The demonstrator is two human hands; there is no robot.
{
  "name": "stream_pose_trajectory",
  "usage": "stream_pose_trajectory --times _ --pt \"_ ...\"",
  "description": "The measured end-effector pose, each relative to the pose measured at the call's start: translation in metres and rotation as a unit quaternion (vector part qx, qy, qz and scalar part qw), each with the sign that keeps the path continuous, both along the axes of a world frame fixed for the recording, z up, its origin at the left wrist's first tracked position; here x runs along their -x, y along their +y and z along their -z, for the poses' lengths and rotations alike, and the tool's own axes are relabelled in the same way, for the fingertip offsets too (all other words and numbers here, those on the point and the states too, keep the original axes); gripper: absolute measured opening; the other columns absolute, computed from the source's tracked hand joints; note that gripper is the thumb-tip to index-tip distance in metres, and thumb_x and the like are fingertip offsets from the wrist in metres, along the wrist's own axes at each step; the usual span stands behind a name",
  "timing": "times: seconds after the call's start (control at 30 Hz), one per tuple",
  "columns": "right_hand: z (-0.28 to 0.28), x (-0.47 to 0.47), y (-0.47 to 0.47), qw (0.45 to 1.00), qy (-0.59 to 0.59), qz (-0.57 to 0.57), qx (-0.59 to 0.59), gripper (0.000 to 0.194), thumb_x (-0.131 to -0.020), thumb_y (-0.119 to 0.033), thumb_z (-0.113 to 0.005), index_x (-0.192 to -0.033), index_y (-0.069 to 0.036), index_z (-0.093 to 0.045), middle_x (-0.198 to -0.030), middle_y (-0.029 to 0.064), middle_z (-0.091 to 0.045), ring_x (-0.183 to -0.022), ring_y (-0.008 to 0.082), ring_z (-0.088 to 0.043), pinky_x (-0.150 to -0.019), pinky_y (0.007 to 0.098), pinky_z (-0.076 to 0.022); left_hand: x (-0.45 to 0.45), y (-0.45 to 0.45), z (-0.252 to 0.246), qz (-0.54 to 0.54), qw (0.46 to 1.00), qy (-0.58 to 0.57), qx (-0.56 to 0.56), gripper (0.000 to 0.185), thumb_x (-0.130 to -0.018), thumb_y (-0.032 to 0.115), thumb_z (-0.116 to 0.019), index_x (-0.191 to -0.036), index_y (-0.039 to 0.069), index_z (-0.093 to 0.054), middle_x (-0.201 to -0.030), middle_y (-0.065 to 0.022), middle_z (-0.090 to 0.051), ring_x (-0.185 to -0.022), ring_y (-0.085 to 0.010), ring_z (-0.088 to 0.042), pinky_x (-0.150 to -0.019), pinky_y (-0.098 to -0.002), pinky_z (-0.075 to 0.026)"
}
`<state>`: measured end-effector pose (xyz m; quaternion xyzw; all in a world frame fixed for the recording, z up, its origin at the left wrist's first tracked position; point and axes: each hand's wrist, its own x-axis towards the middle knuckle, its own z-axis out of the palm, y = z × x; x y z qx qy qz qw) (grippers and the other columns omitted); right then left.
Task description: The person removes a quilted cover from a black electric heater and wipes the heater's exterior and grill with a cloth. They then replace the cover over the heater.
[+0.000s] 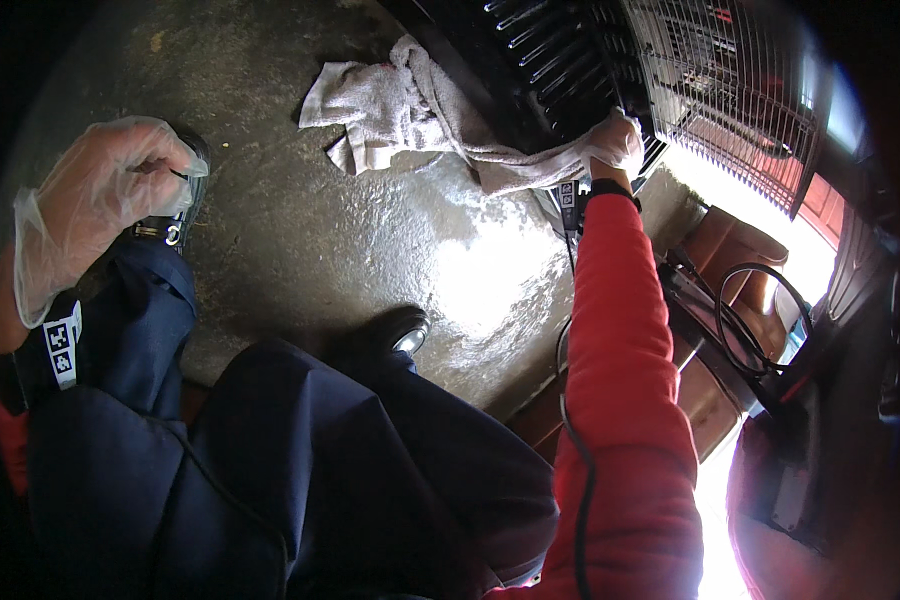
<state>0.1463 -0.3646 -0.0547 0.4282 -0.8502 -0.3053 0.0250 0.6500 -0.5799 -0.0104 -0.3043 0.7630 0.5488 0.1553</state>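
My right hand (616, 144), in a clear plastic glove, is closed around one end of a light terry-cloth towel (390, 105). It is against the lower part of a black slatted metal panel (555, 60). The towel stretches left from the hand, bunched and twisted, and its far end spreads over the floor. My left hand (112, 176), gloved likewise, hovers at the far left above a black shoe (195, 150) with a metal buckle. Its fingers are curled; whether anything thin is between the fingertips cannot be made out.
A wire rack (727, 97) stands beyond the panel at upper right. Black cables (757, 322) loop beside brown boxes or tiles (727, 247) at right. The wet-looking concrete floor (292, 217) reflects bright light. My bent knees (292, 390) fill the lower view.
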Motion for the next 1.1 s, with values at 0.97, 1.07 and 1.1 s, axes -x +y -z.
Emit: stream_pose_trajectory --times 0.97,1.07,1.1 --pt "0.006 -0.005 0.001 0.986 0.131 -0.074 -0.065 0.018 -0.079 -0.022 -0.059 -0.081 -0.008 -0.070 -0.084 0.0123 -0.069 -0.077 0.0260 -0.068 -0.068 0.0320 -0.0531 -0.008 -0.005 0.002 -0.007 1.000 -0.004 -0.003 0.013 -0.084 0.013 -0.059 -0.092 0.003 -0.057 -0.096 -0.0114 -0.059 -0.091 -0.0191 -0.060 -0.084 -0.0356 -0.050" --pt "0.002 -0.015 0.014 0.999 0.024 0.037 0.002 0.018 -0.079 -0.020 -0.055 -0.080 -0.009 -0.069 -0.085 0.0112 -0.068 -0.084 0.0258 -0.067 -0.070 0.0359 -0.0530 -0.005 -0.005 -0.011 -0.027 0.998 -0.034 -0.034 0.013 -0.084 0.011 -0.058 -0.094 0.003 -0.057 -0.097 -0.0122 -0.058 -0.091 -0.0194 -0.060 -0.084 -0.0355 -0.049" --pt "0.003 -0.015 0.014 0.998 -0.001 0.058 0.016 0.018 -0.079 -0.021 -0.055 -0.079 -0.009 -0.069 -0.082 0.0109 -0.068 -0.081 0.0251 -0.067 -0.068 0.0356 -0.0531 -0.004 -0.005 -0.014 -0.033 0.999 -0.011 -0.041 0.013 -0.084 0.011 -0.058 -0.095 0.003 -0.057 -0.097 -0.0123 -0.058 -0.091 -0.0194 -0.060 -0.084 -0.0354 -0.049"
